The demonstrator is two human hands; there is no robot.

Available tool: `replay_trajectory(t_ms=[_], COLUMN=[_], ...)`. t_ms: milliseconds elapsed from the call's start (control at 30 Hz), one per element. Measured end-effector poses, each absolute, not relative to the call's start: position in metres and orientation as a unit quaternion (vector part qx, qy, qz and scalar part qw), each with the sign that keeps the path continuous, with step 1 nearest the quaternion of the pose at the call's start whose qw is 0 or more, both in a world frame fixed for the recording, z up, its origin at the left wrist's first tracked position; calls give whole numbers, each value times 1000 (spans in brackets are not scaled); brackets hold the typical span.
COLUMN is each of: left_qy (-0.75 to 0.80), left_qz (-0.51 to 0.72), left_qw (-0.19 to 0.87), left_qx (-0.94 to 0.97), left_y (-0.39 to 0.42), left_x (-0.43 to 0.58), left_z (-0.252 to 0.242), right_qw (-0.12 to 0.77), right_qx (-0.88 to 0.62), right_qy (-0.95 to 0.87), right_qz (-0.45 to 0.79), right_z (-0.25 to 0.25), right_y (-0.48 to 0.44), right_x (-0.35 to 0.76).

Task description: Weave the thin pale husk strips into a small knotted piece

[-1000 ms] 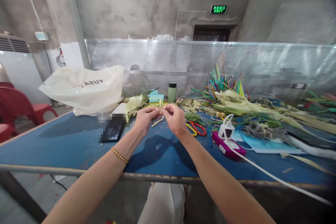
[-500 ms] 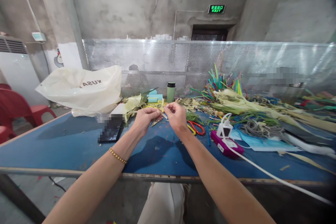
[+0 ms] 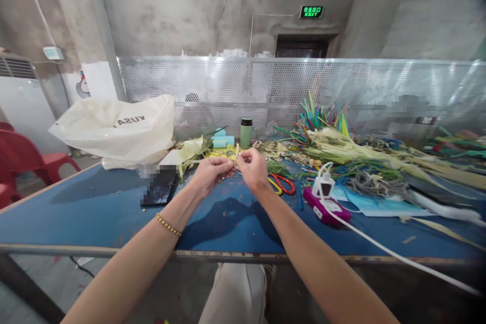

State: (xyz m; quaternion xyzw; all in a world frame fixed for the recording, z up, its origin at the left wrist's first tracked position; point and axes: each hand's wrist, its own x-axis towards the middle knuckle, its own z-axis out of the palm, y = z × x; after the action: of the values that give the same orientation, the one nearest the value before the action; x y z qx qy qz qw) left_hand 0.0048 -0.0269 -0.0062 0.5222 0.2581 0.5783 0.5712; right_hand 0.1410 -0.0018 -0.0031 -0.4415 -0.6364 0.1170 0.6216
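Observation:
Above the blue table (image 3: pixel 125 228), both hands meet near the middle of the view. My left hand (image 3: pixel 212 172) pinches a small pale yellow strip (image 3: pixel 237 152), which stands up between the fingertips. My right hand (image 3: pixel 253 168) pinches the same strip from the other side, its fingertips almost touching those of the left. The strip's lower end is hidden by the fingers. Behind the hands lie yellow scraps (image 3: pixel 224 152) and a green bottle (image 3: pixel 246 134) stands upright. Red-handled scissors (image 3: pixel 284 185) rest right of my right hand.
A black phone (image 3: pixel 161 190) and white bag (image 3: pixel 117 129) are at left. Pale husks (image 3: pixel 337 147), colored stems (image 3: pixel 313 119), grey cord (image 3: pixel 374 185) and a purple power block (image 3: pixel 326 207) with a white cable lie at right. A perforated metal screen (image 3: pixel 228 81) stands behind.
The fingertips of both hands have come closer together around the strip. The whole view has shifted slightly; the objects on the table stay in place.

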Motion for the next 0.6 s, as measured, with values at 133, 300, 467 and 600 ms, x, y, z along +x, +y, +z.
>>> replay_trajectory(t_ms=[133, 300, 467, 600], left_qy=[262, 272, 270, 283], left_qz=[570, 598, 618, 632], left_qw=[577, 560, 534, 511], left_qx=[524, 505, 510, 509], left_y=[-28, -27, -26, -24], left_x=[5, 4, 4, 4], left_z=[-5, -4, -4, -6], right_qw=[625, 618, 610, 620], right_qx=[-425, -370, -352, -357], right_qy=[-632, -631, -624, -636], right_qz=[172, 288, 338, 289], right_z=[-4, -3, -1, -1], right_y=[2, 0, -5, -1], right_x=[142, 141, 141, 143])
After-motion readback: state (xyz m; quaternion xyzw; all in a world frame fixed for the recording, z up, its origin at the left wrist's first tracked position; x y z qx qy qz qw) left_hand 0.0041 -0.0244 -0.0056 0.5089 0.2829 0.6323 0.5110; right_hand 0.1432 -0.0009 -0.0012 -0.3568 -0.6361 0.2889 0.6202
